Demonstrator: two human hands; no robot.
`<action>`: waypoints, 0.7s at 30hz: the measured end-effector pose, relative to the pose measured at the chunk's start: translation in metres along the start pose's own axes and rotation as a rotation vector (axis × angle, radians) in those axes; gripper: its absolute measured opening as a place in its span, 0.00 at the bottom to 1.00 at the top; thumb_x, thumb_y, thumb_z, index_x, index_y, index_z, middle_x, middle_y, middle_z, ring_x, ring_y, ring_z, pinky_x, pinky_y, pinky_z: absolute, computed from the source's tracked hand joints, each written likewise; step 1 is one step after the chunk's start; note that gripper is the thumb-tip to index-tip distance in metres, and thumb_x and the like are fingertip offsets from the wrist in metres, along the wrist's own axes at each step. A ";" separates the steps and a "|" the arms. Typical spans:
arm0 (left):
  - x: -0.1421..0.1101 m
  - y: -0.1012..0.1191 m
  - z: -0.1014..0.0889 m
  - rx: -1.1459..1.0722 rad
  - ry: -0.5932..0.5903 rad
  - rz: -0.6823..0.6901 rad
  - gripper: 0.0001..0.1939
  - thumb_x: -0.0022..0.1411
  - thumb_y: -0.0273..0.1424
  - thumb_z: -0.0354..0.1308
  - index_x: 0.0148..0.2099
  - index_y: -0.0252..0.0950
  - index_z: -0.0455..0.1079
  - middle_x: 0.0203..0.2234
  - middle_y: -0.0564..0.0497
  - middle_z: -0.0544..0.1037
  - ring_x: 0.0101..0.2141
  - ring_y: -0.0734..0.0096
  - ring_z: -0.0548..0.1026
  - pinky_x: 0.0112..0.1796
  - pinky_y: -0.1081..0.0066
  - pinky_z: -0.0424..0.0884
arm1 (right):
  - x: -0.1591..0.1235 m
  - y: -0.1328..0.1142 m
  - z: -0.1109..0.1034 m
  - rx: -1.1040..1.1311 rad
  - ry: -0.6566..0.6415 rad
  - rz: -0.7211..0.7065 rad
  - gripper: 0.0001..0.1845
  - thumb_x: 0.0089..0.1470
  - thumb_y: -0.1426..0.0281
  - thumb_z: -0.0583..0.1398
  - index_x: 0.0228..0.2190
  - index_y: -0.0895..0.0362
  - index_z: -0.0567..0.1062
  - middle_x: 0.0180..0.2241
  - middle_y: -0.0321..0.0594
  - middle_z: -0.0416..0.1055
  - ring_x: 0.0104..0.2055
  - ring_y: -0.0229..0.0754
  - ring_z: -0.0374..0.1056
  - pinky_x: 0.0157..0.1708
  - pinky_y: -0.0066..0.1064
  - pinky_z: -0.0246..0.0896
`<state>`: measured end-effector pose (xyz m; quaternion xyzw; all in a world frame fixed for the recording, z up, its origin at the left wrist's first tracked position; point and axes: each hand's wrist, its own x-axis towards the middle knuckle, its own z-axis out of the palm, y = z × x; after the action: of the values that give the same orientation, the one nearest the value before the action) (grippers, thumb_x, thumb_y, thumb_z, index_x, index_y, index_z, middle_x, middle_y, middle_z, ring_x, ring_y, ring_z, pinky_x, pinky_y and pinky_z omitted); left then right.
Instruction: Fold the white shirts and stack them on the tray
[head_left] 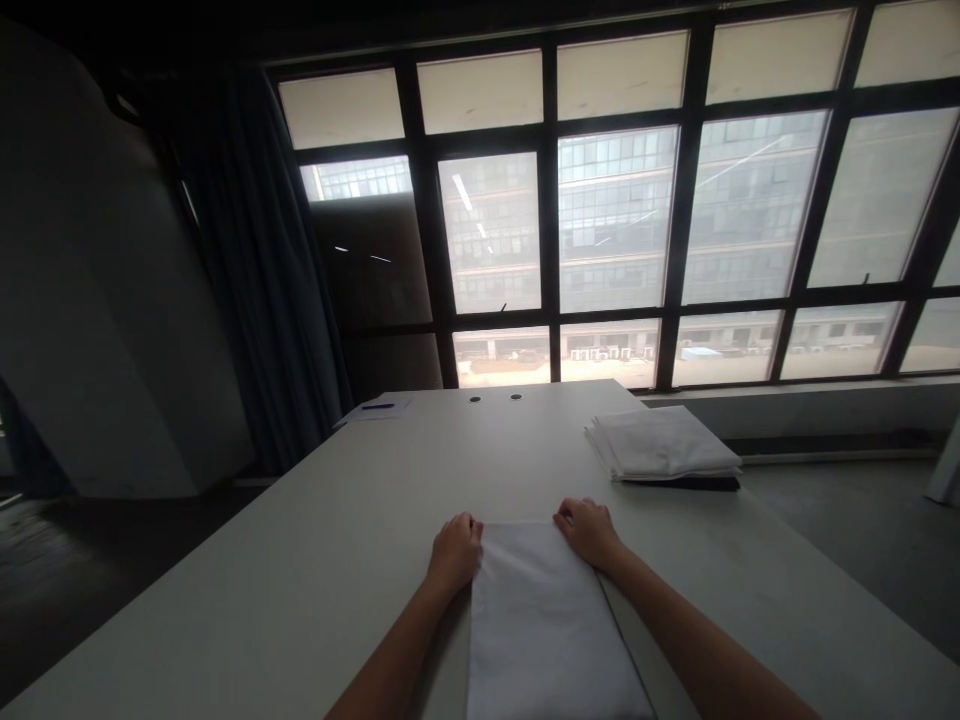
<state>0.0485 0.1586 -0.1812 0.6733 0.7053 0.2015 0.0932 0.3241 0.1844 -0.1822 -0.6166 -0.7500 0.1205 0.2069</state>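
Note:
A folded white cloth (544,620) lies lengthwise on the pale table (300,580) in front of me. My left hand (455,553) is closed on the cloth's far left corner, fingers curled over the edge. My right hand (589,530) is closed on the far right corner in the same way. Both forearms run along the cloth's long sides.
A stack of folded white cloths (660,445) rests on something dark at the table's right edge. A sheet of paper with a pen (377,407) lies at the far left corner. Two cable holes (495,397) mark the far edge. Large windows and a dark curtain (262,270) stand behind.

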 end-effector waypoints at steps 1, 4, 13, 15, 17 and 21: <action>0.000 0.000 -0.001 -0.009 -0.002 -0.004 0.12 0.71 0.33 0.48 0.39 0.36 0.71 0.39 0.44 0.79 0.40 0.63 0.75 0.39 0.70 0.62 | -0.001 0.000 -0.001 -0.011 0.005 -0.001 0.14 0.61 0.62 0.55 0.39 0.54 0.78 0.41 0.43 0.76 0.50 0.48 0.66 0.50 0.38 0.51; -0.002 0.001 -0.005 -0.039 0.010 -0.007 0.11 0.69 0.35 0.51 0.37 0.37 0.70 0.35 0.47 0.80 0.36 0.65 0.75 0.35 0.71 0.61 | -0.003 -0.002 -0.007 -0.040 0.021 -0.006 0.12 0.60 0.65 0.56 0.38 0.55 0.78 0.43 0.46 0.75 0.50 0.49 0.66 0.50 0.37 0.53; -0.010 0.004 -0.009 -0.134 0.063 0.001 0.07 0.67 0.34 0.55 0.36 0.38 0.69 0.32 0.51 0.79 0.33 0.68 0.75 0.34 0.73 0.63 | -0.051 -0.055 -0.011 0.036 -0.136 -0.400 0.25 0.62 0.57 0.55 0.58 0.49 0.69 0.65 0.44 0.59 0.67 0.53 0.51 0.66 0.49 0.37; -0.013 0.008 -0.016 -0.152 0.063 0.004 0.05 0.66 0.32 0.54 0.39 0.38 0.69 0.32 0.50 0.79 0.33 0.68 0.76 0.35 0.73 0.64 | -0.062 -0.064 -0.002 0.040 -0.206 -0.422 0.33 0.62 0.50 0.52 0.64 0.48 0.62 0.69 0.44 0.49 0.72 0.57 0.38 0.67 0.57 0.26; -0.021 0.017 -0.031 -0.154 0.077 0.036 0.06 0.66 0.30 0.53 0.44 0.37 0.69 0.36 0.48 0.79 0.37 0.66 0.76 0.40 0.71 0.66 | -0.068 -0.067 0.006 0.038 -0.225 -0.420 0.36 0.63 0.48 0.50 0.66 0.49 0.58 0.70 0.44 0.43 0.73 0.57 0.31 0.67 0.58 0.19; -0.060 0.043 -0.065 -0.157 -0.008 0.280 0.09 0.65 0.36 0.56 0.46 0.43 0.72 0.45 0.48 0.78 0.46 0.61 0.74 0.51 0.66 0.65 | -0.060 -0.062 0.010 0.054 -0.209 -0.439 0.33 0.66 0.52 0.48 0.67 0.50 0.56 0.70 0.43 0.45 0.73 0.54 0.34 0.67 0.56 0.21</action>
<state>0.0663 0.0897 -0.1137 0.7564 0.5863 0.2642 0.1193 0.2749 0.1139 -0.1739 -0.4172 -0.8799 0.1557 0.1658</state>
